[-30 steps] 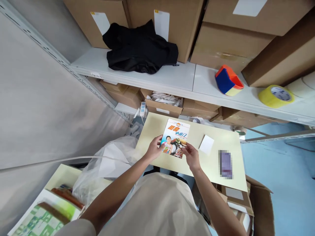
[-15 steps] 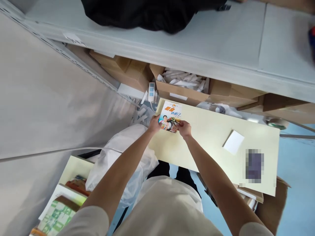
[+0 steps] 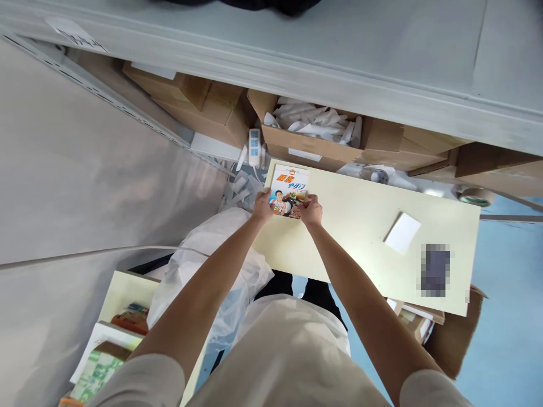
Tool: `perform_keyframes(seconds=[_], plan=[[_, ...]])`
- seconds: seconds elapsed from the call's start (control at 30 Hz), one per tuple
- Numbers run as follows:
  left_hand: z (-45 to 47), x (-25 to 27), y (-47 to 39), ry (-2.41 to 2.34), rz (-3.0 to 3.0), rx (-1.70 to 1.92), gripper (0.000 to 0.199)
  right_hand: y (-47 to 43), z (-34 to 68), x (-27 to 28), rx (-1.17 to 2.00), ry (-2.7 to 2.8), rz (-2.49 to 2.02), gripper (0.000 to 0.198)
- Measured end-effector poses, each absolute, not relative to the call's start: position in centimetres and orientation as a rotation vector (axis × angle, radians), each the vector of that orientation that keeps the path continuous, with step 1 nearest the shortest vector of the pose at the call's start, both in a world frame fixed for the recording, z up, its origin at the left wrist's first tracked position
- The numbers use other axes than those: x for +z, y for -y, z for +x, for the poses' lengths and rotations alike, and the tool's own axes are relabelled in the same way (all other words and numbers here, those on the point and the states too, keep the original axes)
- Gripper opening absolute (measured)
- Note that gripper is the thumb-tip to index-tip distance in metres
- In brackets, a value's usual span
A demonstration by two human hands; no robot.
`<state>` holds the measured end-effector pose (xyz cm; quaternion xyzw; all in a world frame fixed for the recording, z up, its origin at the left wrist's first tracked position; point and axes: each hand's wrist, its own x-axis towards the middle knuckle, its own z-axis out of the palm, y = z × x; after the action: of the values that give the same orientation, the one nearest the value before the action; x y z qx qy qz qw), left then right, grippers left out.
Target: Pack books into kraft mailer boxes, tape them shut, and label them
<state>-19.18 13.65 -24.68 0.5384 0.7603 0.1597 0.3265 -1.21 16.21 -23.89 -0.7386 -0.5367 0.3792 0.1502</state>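
Observation:
A book with a colourful cover, orange and blue lettering and a printed picture of a person with food, is at the far left end of the cream tabletop. My left hand grips its left edge, thumb near the cover. My right hand is closed on its lower right edge. The cover faces up; whether the book rests on the table or is slightly raised, I cannot tell. A small white pad lies on the table, right of my right hand.
Behind the table, a carton holds white rolled pieces, beside a power strip. A tape roll sits past the back right edge. A white plastic bag bulges at left, near stacked books. A blurred dark rectangle lies at right.
Both hands still hold the book, which has become better squared to the table's left end. The right hand has shifted slightly in towards the left. The camera view has tilted a little.

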Motion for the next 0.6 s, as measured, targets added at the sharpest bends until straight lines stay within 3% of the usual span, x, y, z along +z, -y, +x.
perform_keyframes(seconds=[0.33,0.47,0.6], plan=[[-12.6,-18.9,-13.9,-2.079,1.393,0.614,0.038,-10.9,8.6,-18.4,1.258,1.474,-1.730,0.056],[-5.1,-12.5,-16.0,-1.722,1.496,0.838,0.027,-10.8,17.6,-11.4,1.013,1.475,-1.602,0.046],[2.9,-4.1,-19.3,-1.392,1.611,1.082,0.021,-16.2,26.0,-1.8,0.571,1.446,-1.522,0.038]])
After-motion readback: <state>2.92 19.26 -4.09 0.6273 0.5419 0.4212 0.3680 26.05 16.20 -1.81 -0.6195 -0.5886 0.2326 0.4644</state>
